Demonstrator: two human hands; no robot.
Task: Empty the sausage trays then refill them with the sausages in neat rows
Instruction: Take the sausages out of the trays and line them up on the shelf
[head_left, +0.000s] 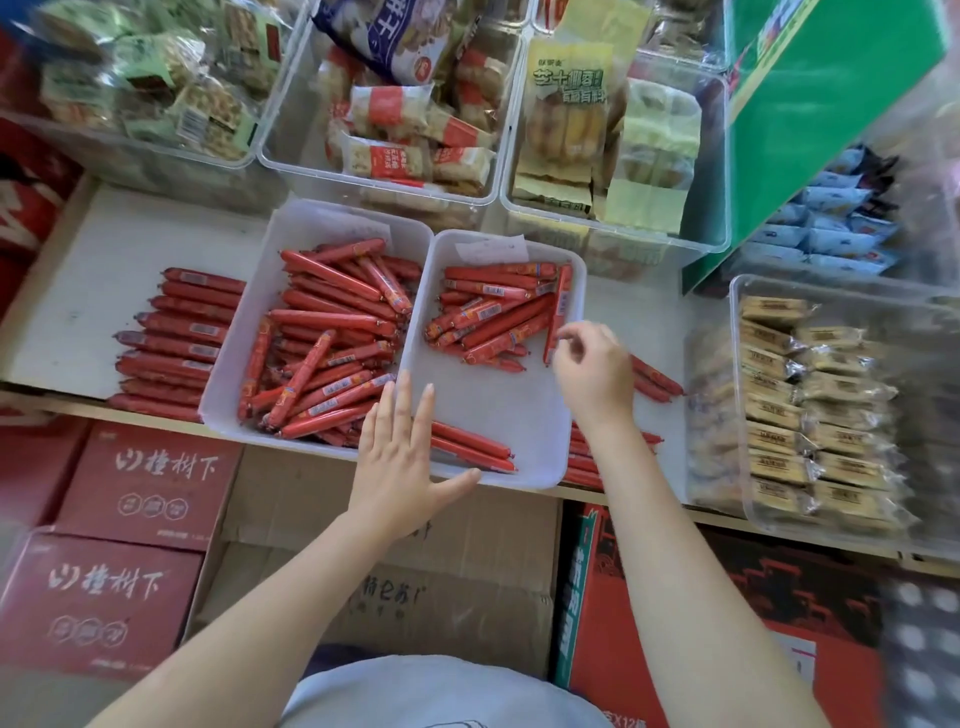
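2 white sausage trays sit side by side at the centre of the frame on a pale tabletop (119, 249). The left tray (244, 332) is heaped with red sausages (332, 343) lying at all angles. The right tray (519, 410) is about half bare: a loose pile of sausages (493, 317) fills its upper part, and 2 sausages (472, 447) lie parallel along its lower edge.

The left hand (400, 457) is spread wide and flat, fingers straight, over the lower edge where the 2 trays meet; it covers the left ends of the 2 parallel sausages and holds nothing. The right hand (592, 369) hovers at the right wall of the right tray with its fingers curled in. Its fingertips are at the lower end of a sausage (561, 306) that stands nearly upright along that wall, though I cannot tell whether they pinch it or only touch it.

To the left of the trays a row of sausages (176, 338) lies on the tabletop, stacked neatly and parallel. More sausages (654, 379) lie on the tabletop just right of the right tray, partly hidden by the right forearm.

Clear bins of wrapped snacks (395, 130) fill the upper part of the frame, and another clear bin of snack packs (821, 405) sits at the right. Red cartons (145, 478) and a brown cardboard box (395, 561) stand below the tabletop's front edge.
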